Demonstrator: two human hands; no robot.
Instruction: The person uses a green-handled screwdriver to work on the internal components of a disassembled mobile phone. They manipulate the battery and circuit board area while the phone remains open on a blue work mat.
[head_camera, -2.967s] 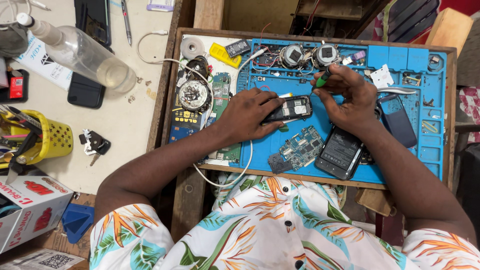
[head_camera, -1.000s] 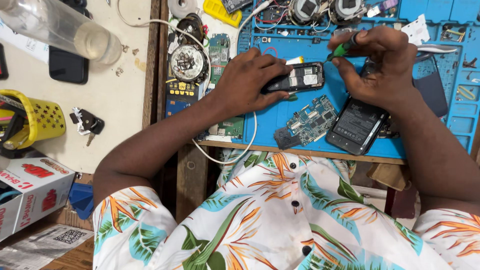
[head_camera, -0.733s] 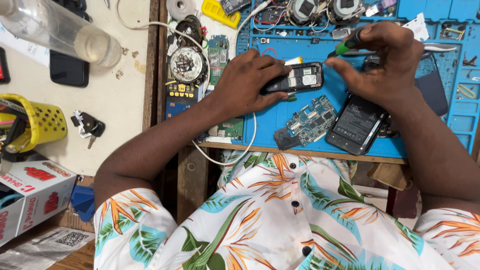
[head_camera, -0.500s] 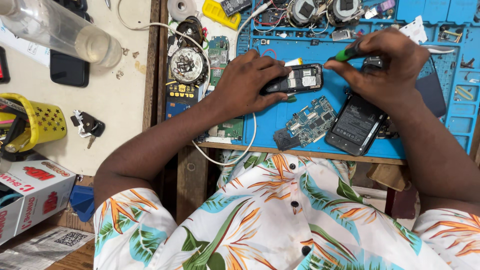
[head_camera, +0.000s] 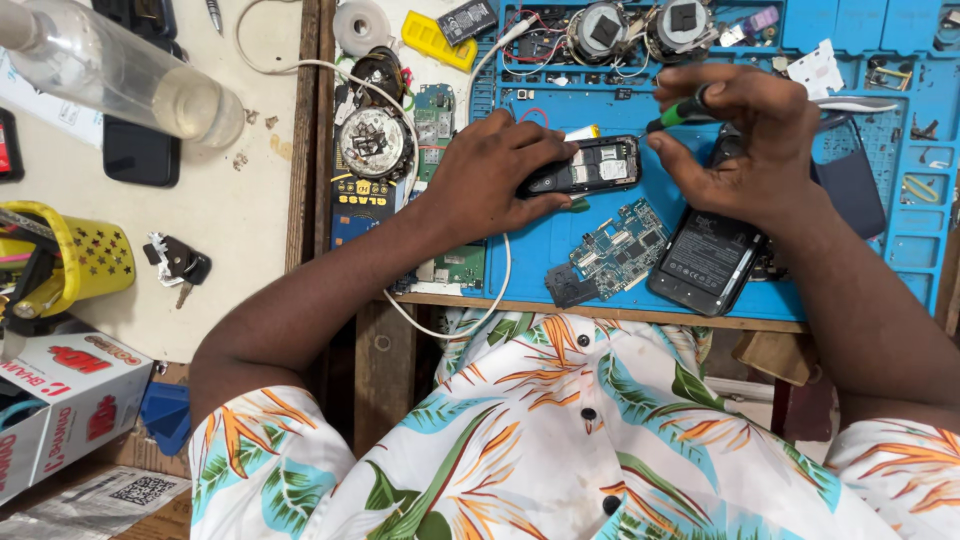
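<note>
My left hand presses down on an opened black phone with its back removed, lying on the blue work mat. My right hand grips a green-handled screwdriver, its tip pointing at the phone's right end. A loose circuit board lies just below the phone. A black phone battery or back lies to its right, under my right wrist.
Round speaker parts, small boards and wires crowd the mat's left and top edges. A clear plastic bottle, a dark phone, keys, a yellow cup and a white box lie on the table at left.
The camera view has dropped slightly toward the lap. My right hand has shifted the screwdriver a little up and left near the phone's end. The left hand stays on the phone.
</note>
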